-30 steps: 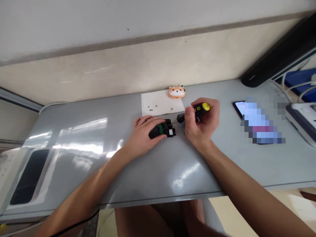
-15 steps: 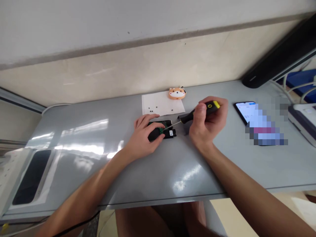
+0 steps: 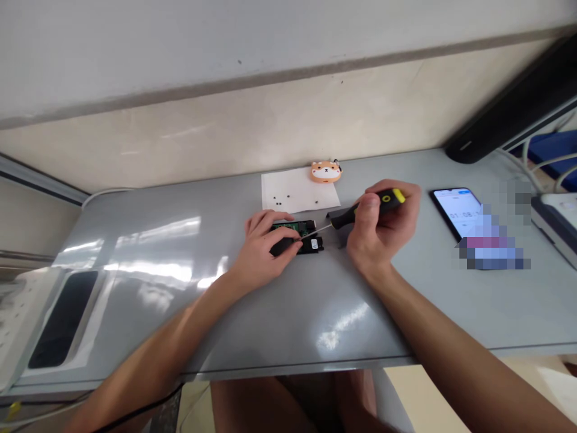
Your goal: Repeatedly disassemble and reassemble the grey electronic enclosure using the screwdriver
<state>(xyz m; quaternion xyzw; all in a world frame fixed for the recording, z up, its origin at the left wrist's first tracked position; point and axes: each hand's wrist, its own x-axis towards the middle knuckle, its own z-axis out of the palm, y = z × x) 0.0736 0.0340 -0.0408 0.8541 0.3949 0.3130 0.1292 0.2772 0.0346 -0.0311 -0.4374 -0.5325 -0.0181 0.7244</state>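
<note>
Left hand (image 3: 261,255) grasps circuit-board assembly (image 3: 308,246), right hand (image 3: 383,233) clasps screwdriver (image 3: 349,218) — hold steady; guide shaft (image 3: 318,231) clear of thumb (image 3: 287,255).

Left fingers (image 3: 265,224) bend over, slightly fanned; right fingers (image 3: 408,210) curl tightly inward.
</note>
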